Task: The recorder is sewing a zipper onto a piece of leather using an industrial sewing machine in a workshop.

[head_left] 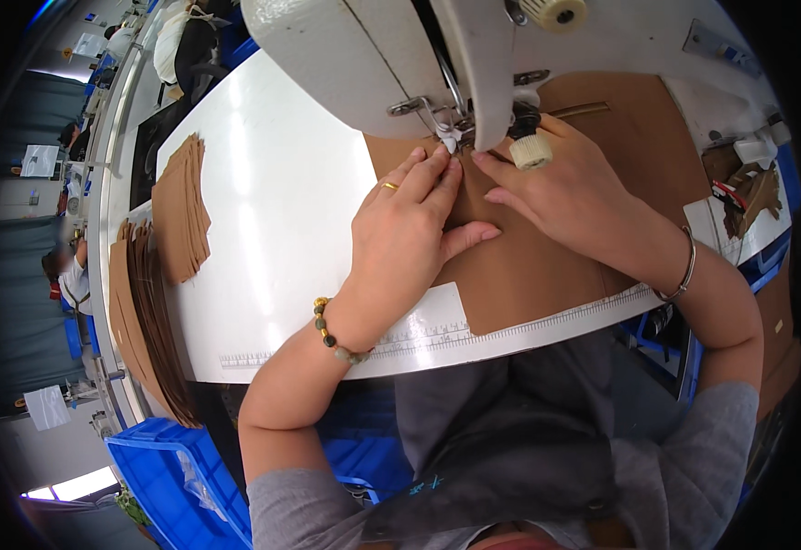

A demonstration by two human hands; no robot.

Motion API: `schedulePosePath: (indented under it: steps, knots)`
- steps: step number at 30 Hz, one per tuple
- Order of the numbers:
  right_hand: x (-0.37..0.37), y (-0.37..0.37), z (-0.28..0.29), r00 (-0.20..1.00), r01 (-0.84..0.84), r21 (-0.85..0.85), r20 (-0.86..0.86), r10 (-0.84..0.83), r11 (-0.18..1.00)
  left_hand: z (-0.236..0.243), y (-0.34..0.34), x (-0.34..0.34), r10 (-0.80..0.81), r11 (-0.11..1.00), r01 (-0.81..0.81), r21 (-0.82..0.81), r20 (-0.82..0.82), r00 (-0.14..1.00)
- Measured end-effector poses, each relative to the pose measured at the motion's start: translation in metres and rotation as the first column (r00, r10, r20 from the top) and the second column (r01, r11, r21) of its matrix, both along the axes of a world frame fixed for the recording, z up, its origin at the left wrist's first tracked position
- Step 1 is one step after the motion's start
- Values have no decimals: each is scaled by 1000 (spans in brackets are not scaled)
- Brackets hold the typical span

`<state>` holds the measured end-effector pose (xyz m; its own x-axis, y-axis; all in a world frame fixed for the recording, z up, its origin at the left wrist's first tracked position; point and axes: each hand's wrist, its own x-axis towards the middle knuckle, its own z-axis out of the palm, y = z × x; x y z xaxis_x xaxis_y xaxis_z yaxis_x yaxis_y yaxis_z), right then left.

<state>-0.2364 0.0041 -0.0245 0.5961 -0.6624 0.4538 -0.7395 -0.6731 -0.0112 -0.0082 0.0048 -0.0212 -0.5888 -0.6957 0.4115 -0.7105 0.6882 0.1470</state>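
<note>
A brown fabric piece (529,266) lies on the white sewing machine table, its near edge over the printed ruler strip. My left hand (405,215) rests flat on the fabric, fingertips close by the presser foot (449,137) and thumb spread to the side. From the right, my right hand (565,179) presses on the same fabric, forefinger and thumb apart beside the foot; its other fingers are partly hidden by a cream knob (530,151). The white sewing machine head (373,55) stands over both hands. A slit-like opening (584,109) shows in the fabric farther right.
Brown cut pieces (180,211) lie stacked at the table's left, with more pieces (148,321) hanging over the edge. Blue crates (180,477) stand below. Scraps (753,197) lie at the right. Other people (75,280) sit at the far left.
</note>
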Motion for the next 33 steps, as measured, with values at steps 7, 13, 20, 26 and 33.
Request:
schedulePosePath:
  steps: [7,13,20,26,33]
  knots:
    - [2,-2,-3,1000,16,-48,-9,-17,999,1,-1,0,12,1000,-12,10,23,1000]
    - [1,-2,-4,1000,9,-30,14,-9,1000,3,-1,-1,4,1000,-3,-5,19,1000]
    - [-1,-4,2,999,21,17,32,-22,1000,3,-3,-2,7,1000,-7,-11,17,1000]
    - [-28,-32,36,811,166,20,566,-148,986,1,-4,1,28,1000,-27,-16,32,999]
    - [-30,-30,28,733,96,159,657,-178,983,2,-3,1,18,1000,-18,-15,36,999]
